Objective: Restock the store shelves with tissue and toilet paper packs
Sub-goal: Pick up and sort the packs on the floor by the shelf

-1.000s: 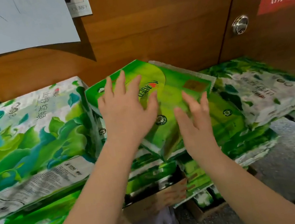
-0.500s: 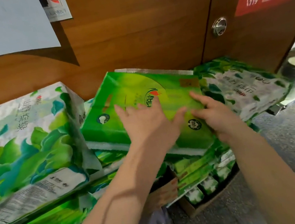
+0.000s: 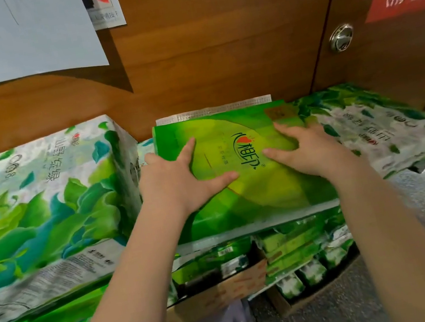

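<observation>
Both palms flat, fingers spread: left hand [image 3: 177,178] and right hand [image 3: 307,148] pressing green pack [image 3: 256,192] atop stack [image 3: 292,249], holding nothing.

Green tissue pack [image 3: 260,180]: a second ago it sat tilted, one corner raised over the stack; it was since turned and laid flat, its long side square to the wooden panel [image 3: 214,47].
Left hand [image 3: 180,178]: shifted from the pack's middle to its left part, fingers spread and pressed flat on top.
Right hand [image 3: 306,150]: went from hovering with straight fingers to lying flat on the pack's right part.
</observation>
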